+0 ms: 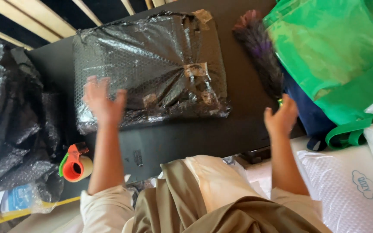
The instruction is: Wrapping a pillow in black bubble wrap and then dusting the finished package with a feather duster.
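A flat parcel wrapped in black bubble wrap (pixel 160 60) and sealed with strips of clear tape lies on a dark board (pixel 186 138). My left hand (pixel 102 101) hovers spread over the parcel's near left corner, fingers apart, holding nothing. My right hand (pixel 280 117) is raised to the right of the parcel, near a purple and black feather duster (pixel 260 47); its fingers are loosely curled and nothing shows in it.
A tape dispenser (pixel 75 164) with an orange core lies at the board's near left edge. Loose black bubble wrap (pixel 9 121) is heaped at left. A green bag (pixel 333 56) and a white pillow (pixel 346 185) sit at right. Wooden slats (pixel 31 17) show behind.
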